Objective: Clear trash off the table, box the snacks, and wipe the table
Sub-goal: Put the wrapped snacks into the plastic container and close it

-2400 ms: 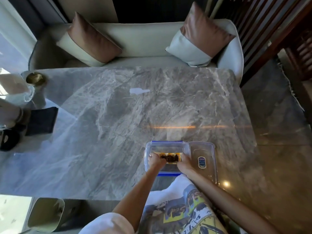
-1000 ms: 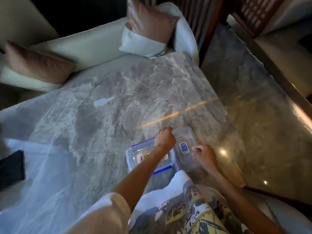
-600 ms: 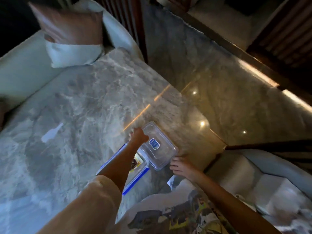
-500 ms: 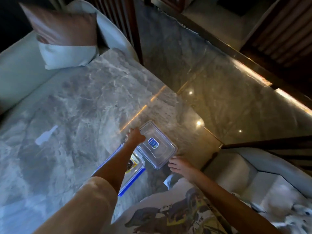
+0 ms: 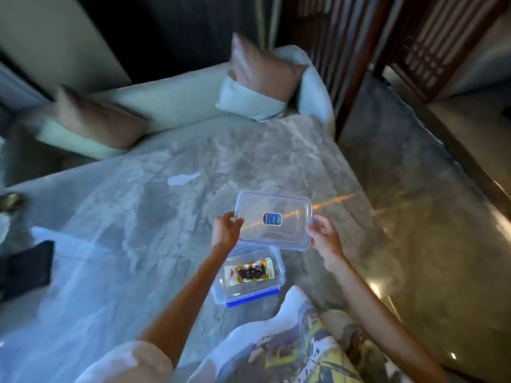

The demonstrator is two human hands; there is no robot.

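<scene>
A clear plastic box (image 5: 249, 288) with blue clips stands on the grey marble table (image 5: 138, 244) near its front edge. One yellow-and-white snack packet (image 5: 250, 273) lies inside it. Above and just behind the box I hold its clear lid (image 5: 273, 219), which has a small blue sticker. My left hand (image 5: 225, 230) grips the lid's left edge and my right hand (image 5: 323, 236) grips its right edge. The lid is lifted off the table and tilted toward me.
A white smear (image 5: 182, 178) marks the table's middle. A dark cloth (image 5: 26, 268) lies at the left edge, with a brass object (image 5: 11, 201) behind it. A pale sofa (image 5: 171, 100) with two cushions stands beyond. Polished floor (image 5: 428, 244) lies to the right.
The lid lay on the table right of the box with my hands at its edges; now both hands hold it raised behind the box. My view has swung back left.
</scene>
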